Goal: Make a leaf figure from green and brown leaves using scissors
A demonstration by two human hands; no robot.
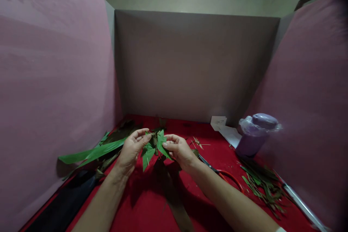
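Between my hands, above the red cloth, is a small folded leaf piece (153, 144) with green pointed flaps and a brownish middle. My left hand (133, 149) pinches its left side between thumb and fingers. On the other side, my right hand (178, 149) grips the right green flap, thumb in front. Thin pale slivers seem to stick out of the flaps. Below the piece, a long brown strip (174, 197) runs toward me across the cloth. Scissors (217, 170) with orange-red handles lie beside my right forearm, which partly covers them.
Long green leaves (92, 154) and dark dried ones lie at left, near a dark case (63, 201). Several toothpick-like sticks (199, 143) lie at centre right. Farther right are white papers (230, 135), a purple container (251, 141) under plastic, leaf scraps (263, 185) and a knife-like tool (301, 203).
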